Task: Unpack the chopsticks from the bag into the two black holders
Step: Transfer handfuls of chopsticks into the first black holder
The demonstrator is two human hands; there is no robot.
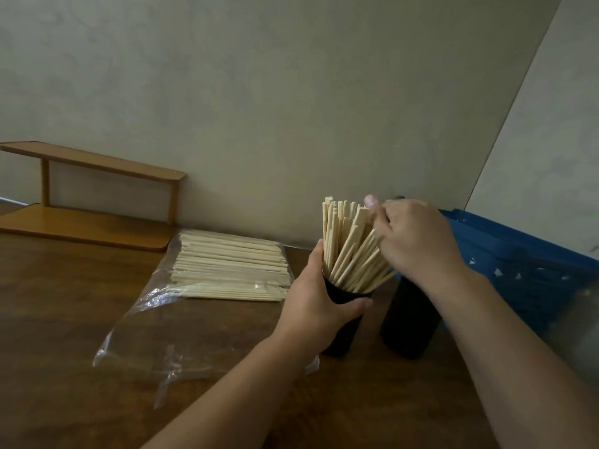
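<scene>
My left hand (316, 296) grips the left black holder (344, 332) around its upper wall. A thick bunch of pale wooden chopsticks (348, 244) stands in that holder and leans to the right. My right hand (415, 236) lies against the right side of the bunch, fingers on the sticks near their tops. The second black holder (408, 325) stands just to the right, partly hidden under my right wrist; its inside is out of sight. A clear plastic bag (181, 322) lies open on the table to the left, with a flat stack of chopsticks (231, 265) in its far end.
A blue plastic crate (525, 270) stands at the right, behind the holders. A low wooden shelf (87, 196) sits at the back left against the wall. The table (64, 367) is dark brown wood.
</scene>
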